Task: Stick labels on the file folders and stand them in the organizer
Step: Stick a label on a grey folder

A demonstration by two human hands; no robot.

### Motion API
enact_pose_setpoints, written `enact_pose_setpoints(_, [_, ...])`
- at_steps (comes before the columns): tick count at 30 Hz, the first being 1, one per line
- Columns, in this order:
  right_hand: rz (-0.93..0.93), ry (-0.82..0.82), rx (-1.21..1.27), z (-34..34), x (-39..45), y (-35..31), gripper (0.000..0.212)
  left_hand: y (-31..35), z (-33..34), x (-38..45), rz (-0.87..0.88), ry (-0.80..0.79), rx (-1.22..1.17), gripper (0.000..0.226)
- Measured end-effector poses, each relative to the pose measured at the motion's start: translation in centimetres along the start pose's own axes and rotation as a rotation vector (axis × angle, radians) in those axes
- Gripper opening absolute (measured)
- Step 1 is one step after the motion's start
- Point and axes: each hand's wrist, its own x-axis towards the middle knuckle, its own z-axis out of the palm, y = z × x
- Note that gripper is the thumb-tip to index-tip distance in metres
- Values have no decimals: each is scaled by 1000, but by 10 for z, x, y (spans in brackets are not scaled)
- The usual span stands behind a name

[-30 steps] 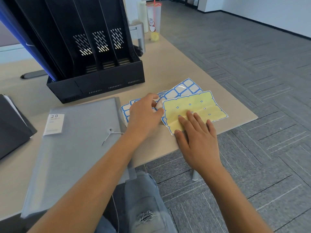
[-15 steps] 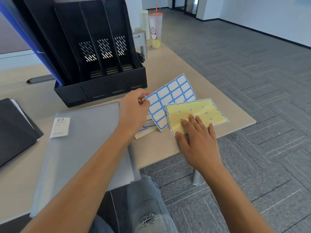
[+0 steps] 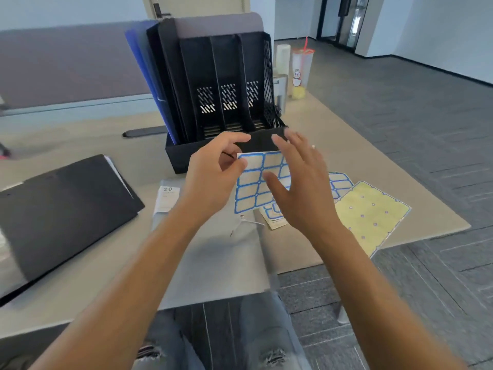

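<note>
Above desk point(image 3: 346, 134), left hand point(image 3: 210, 182) fingers point(image 3: 241, 165) pinch label sheet point(image 3: 256, 188).

Both bare forearms reach forward from the bottom of the view, wrists close together. The left hand point(image 3: 213, 180) pinches the top-left corner of a label sheet point(image 3: 253, 190) between thumb and curled forefinger, its other fingers arched above that grip. Just right of the grip, the right hand point(image 3: 301, 188) hovers in front of the sheet, fingers straight and spread, holding nothing.
</note>
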Motion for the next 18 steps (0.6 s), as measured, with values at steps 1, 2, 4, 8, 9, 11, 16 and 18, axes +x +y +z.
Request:
enact_pose_setpoints(1, [-20,4,18,3,5,-5,49,-1,-6,-1,2,3,-16,37])
enact_pose_setpoints(2, [-34,20,44,5,9,-9,39,-1,-10,-2,-4,10,-40,36])
enact_pose_setpoints(4, [-35,56,93,7,16,-18,18,-2,-16,-5,-29,34,-88,33])
enact_pose_setpoints(8, [17,49,186,2,23,-29,5,-8,-25,-7,-97,39,-84,11])
enact_pose_setpoints(9, [31,37,197,1,23,-30,5,-9,-26,-8,-110,34,-70,10])
enact_pose_setpoints(11, [35,11,178,-2,22,-31,7,-11,-26,-8,-129,31,-35,17])
enact_pose_setpoints(16, [33,-4,117,-7,22,-30,9,-5,-20,-9,-162,27,-14,23])
enact_pose_setpoints(18, [22,1,87,-9,23,-28,9,-2,-17,-9,-170,30,-29,21])
